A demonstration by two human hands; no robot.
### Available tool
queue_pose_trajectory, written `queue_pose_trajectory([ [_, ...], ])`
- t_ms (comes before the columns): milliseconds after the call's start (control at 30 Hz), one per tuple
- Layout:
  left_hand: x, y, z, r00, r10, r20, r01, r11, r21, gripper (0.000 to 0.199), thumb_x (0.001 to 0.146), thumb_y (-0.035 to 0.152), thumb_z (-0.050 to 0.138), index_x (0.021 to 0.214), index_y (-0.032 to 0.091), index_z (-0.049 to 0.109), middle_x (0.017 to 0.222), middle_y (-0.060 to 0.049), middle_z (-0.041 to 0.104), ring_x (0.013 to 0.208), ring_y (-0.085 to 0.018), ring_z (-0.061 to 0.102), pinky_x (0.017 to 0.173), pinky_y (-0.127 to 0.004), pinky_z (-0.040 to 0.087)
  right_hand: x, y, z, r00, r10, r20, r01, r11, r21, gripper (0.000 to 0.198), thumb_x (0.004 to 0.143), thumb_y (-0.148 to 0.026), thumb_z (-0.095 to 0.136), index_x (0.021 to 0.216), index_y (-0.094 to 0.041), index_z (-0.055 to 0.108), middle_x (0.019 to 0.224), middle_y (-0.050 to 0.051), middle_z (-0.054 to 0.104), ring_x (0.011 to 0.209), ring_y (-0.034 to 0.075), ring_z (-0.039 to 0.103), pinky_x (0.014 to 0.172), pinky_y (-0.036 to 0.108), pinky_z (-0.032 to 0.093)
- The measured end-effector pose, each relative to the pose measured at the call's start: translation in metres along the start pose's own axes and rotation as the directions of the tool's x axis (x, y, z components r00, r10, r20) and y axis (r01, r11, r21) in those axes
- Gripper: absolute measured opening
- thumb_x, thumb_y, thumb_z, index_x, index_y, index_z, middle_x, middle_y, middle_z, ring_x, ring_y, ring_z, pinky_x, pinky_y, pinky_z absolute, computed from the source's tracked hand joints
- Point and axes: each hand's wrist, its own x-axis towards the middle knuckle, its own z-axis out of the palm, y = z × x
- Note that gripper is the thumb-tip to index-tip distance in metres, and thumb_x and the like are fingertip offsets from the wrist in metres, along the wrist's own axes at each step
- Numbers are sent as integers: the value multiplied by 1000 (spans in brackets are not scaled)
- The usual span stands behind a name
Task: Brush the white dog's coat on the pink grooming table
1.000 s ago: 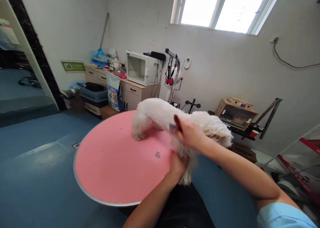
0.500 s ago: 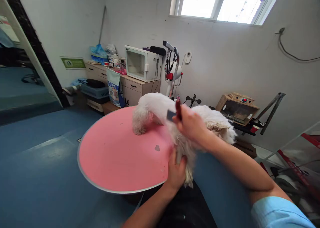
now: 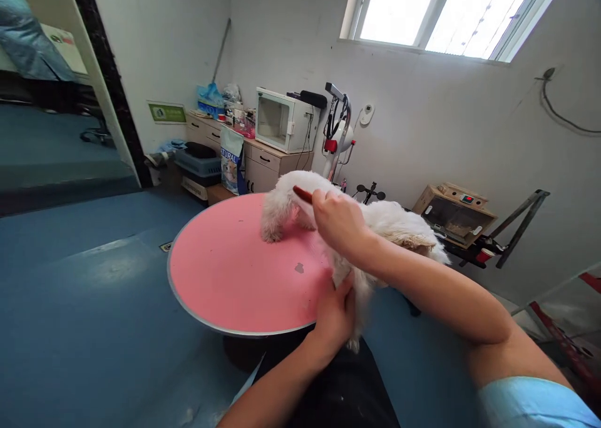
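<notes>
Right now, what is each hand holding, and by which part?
Right hand grips a brush by its dark red handle, over the white dog. Left hand holds the dog's leg.

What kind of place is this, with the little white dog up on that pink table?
Most likely a pet grooming room. A small white dog stands on a round pink table, the right hand holds a red-handled brush at its coat, and a stand dryer waits by the wall.

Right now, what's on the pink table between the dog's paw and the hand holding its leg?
In the head view, only a small grey speck lies on the pink table between the dog paw and the left hand.
</notes>
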Motion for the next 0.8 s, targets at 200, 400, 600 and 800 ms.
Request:
queue_pose_trajectory([
  [200, 2, 4, -4, 1000, -16, 20, 15, 999, 42, 41, 91, 20, 42, 126, 21, 64, 109, -16, 61, 96, -28, 62, 80, -43, 53, -4, 2, 7, 999, 12, 41, -11, 1000, -23, 31, 91, -7, 43, 118, -6, 57, 102, 20, 68, 93, 25, 70, 73, 31, 54],
  [400, 2, 5, -5, 997, -51, 52, 48, 997, 60, 37, 92, 23, 41, 114, 19, 71, 100, -15, 60, 90, -28, 63, 75, -40, 53, -12, -1, 6, 992, -4, 122, 5, 1000, -6, 28, 91, -8, 46, 118, -7, 55, 96, 18, 69, 90, 22, 70, 71, 27, 54],
  [600, 3, 2, -4, 991, -97, 89, 100, 995, -25, 38, 90, 21, 40, 110, 16, 72, 105, -17, 63, 98, -31, 63, 82, -45, 52, -7, 5, 13, 995, -72, 64, 70, 997, 42, 18, 90, -8, 48, 104, -9, 58, 89, 15, 68, 82, 21, 68, 67, 27, 50],
  [800, 15, -26, -8, 982, -179, 60, 186, 868, -461, 44, 86, 30, 50, 127, 16, 57, 132, -14, 59, 126, -27, 52, 107, -45, 39, -45, 58, 20, 823, 363, -436, -119, 862, 492, 15, 88, -25, 49, 82, -14, 58, 82, 8, 63, 76, 19, 59, 70, 30, 45],
])
